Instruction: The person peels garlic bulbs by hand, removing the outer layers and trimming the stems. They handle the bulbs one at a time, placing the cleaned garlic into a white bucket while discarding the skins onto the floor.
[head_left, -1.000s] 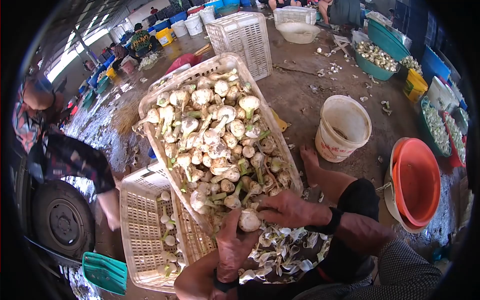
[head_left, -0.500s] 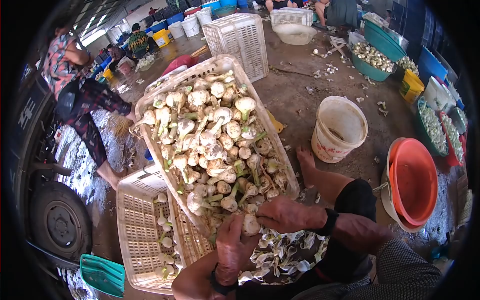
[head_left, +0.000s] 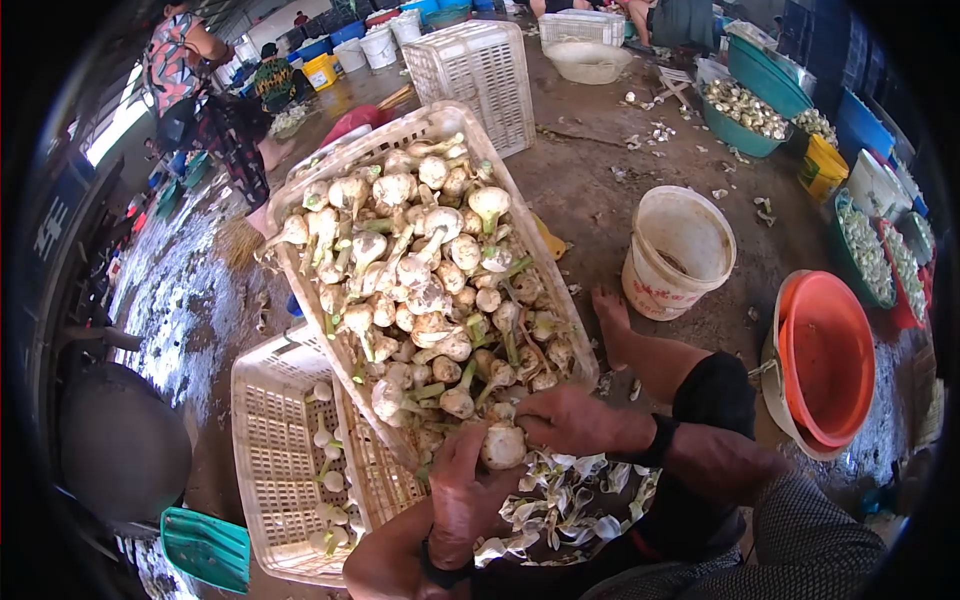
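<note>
A pale garlic bulb (head_left: 503,448) is held between my two hands, just over the near end of a slanted plastic crate (head_left: 548,300). My left hand (head_left: 468,490) is closed around the bulb's left and lower side. At its upper right side, the fingers of my right hand (head_left: 575,420) are curled in and pinch at the bulb; the fingertips are partly hidden. Garlic bulbs (head_left: 415,270) with cut stems and dirty skins heap up in the crate. Below my hands lie loose papery garlic peels (head_left: 570,505).
A lower crate (head_left: 275,450) at left holds several peeled bulbs. On the right stand a white bucket (head_left: 650,270) and a red basin (head_left: 825,360). An upturned crate (head_left: 475,85) stands behind. A person (head_left: 190,90) walks at upper left, near a vehicle wheel (head_left: 125,440).
The bulb has turned and shows more of its pale side; my hands have barely shifted. The walking person has moved farther back and right. The wheel at left now looks darker and smeared.
</note>
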